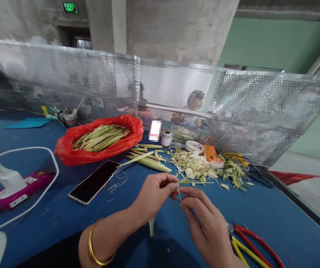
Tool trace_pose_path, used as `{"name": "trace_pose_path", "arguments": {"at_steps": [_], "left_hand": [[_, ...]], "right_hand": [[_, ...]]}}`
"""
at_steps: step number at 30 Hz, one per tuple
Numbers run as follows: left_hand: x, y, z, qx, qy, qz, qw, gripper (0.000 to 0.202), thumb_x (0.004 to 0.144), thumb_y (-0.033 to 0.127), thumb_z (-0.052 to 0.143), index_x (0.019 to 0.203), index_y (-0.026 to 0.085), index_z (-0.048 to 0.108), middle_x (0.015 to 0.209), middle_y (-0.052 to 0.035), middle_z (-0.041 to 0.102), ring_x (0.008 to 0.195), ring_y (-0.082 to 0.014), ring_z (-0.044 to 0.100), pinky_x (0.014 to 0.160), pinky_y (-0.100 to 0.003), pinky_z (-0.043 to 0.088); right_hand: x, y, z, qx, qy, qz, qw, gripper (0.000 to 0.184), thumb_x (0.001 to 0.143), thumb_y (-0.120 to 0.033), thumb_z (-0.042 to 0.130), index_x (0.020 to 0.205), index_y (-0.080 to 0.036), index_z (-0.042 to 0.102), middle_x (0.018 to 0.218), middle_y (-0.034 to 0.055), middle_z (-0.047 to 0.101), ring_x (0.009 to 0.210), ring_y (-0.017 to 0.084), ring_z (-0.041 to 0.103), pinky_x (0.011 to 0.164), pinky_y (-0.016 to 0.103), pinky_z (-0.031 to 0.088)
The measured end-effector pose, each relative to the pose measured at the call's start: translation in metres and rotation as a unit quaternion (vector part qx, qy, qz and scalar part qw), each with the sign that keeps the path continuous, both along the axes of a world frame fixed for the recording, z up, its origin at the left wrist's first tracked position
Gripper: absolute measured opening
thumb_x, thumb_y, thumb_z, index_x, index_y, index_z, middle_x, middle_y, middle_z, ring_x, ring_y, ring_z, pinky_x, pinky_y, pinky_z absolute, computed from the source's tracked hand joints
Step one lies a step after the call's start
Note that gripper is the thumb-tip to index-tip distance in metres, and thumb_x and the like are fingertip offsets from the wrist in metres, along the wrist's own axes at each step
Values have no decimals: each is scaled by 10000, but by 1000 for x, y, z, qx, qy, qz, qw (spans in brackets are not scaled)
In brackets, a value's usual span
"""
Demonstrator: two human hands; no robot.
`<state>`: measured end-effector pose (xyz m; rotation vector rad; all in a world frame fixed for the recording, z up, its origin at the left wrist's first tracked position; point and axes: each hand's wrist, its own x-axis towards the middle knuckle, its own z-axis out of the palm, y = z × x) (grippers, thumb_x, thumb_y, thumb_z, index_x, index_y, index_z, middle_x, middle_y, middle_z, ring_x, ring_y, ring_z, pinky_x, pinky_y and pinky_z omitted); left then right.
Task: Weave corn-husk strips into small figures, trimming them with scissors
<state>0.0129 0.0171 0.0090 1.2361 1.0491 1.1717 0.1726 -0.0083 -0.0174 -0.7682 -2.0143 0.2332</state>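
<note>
My left hand [154, 195] is closed in a pinch above the blue table, at a narrow green leaf strip [184, 182]. A pale leaf end [151, 226] hangs below that hand; whether both belong to one piece is hidden. Close beside it, my right hand [206, 219] pinches a thin whitish thread [179, 194] that runs up to the left fingertips. Long cut leaves [151, 163] lie beyond my hands. To their right spreads a heap of shredded leaf scraps [189, 163]. Pliers [249, 238] with red and yellow handles rest beside my right wrist.
Left of centre, a red plastic bag [65, 150] holds many leaf strips, with a dark phone [95, 182] before it. A purple power strip [23, 190] with a white cable lies far left. Behind a perforated metal screen [171, 85] sit two people. A white jar [166, 139] stands near it.
</note>
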Motion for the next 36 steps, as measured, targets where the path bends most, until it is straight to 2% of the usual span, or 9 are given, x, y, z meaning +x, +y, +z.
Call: {"name": "trace_pose_path", "arguments": {"at_steps": [5,12,16,19,21,26,29,33,36], "left_hand": [[1,2,-9,30,52,-4,998,135,748,220,613,841,136,666,673,1,660,595,-129,606,610,-243,483],[1,0,-15,123,224,-7,967,177,777,183,534,812,176,707,705,-2,691,673,-149,613,654,-240,453],[-2,-5,-9,122,285,-90,947,189,732,122,521,694,197,690,627,19,661,626,-137,601,617,-228,436],[-3,-9,0,54,206,-203,956,148,721,119,547,713,191,676,619,23,658,584,-125,606,616,-234,465],[-3,-11,5,-5,111,-235,965,62,736,164,592,726,176,652,607,18,652,550,-118,598,602,-240,479],[-2,-5,4,-82,-78,-91,989,179,726,297,712,760,142,629,628,0,648,541,-99,591,620,-243,492],[0,1,-5,-148,-138,-37,979,208,693,287,744,747,128,620,637,4,636,496,-87,573,620,-259,503],[4,2,-12,-166,-153,-11,974,221,670,275,757,744,126,612,609,12,614,474,-76,549,590,-240,482],[7,-2,-13,-173,-138,-24,975,251,634,285,776,733,130,604,577,19,595,473,-66,519,536,-205,434]], "right_hand": [[-2,1,-1,-103,78,56,990,181,947,-89,414,861,-228,492,929,41,613,885,146,612,775,253,502],[-3,-2,4,-76,22,64,995,195,948,-104,396,851,-222,518,851,46,589,790,156,572,710,267,475],[7,3,13,-105,41,39,993,203,947,-153,421,784,-218,521,849,50,609,805,162,592,701,260,471],[19,15,18,-163,79,4,983,199,908,-219,501,713,-211,535,824,47,636,819,179,606,703,264,473],[24,23,18,-226,104,-9,969,193,871,-260,546,688,-200,561,812,47,652,767,178,603,661,263,473],[19,25,9,-302,75,0,950,197,873,-311,542,725,-188,585,676,4,597,634,152,549,592,252,441],[12,18,4,-224,26,-10,974,215,926,-267,467,733,-203,539,714,9,574,673,154,543,632,256,441],[6,12,2,-106,9,-3,994,194,945,-195,427,799,-211,553,978,72,606,900,180,593,756,270,463],[3,12,2,-129,54,53,989,187,950,-188,430,805,-211,545,960,72,630,870,172,612,753,273,488]]}}
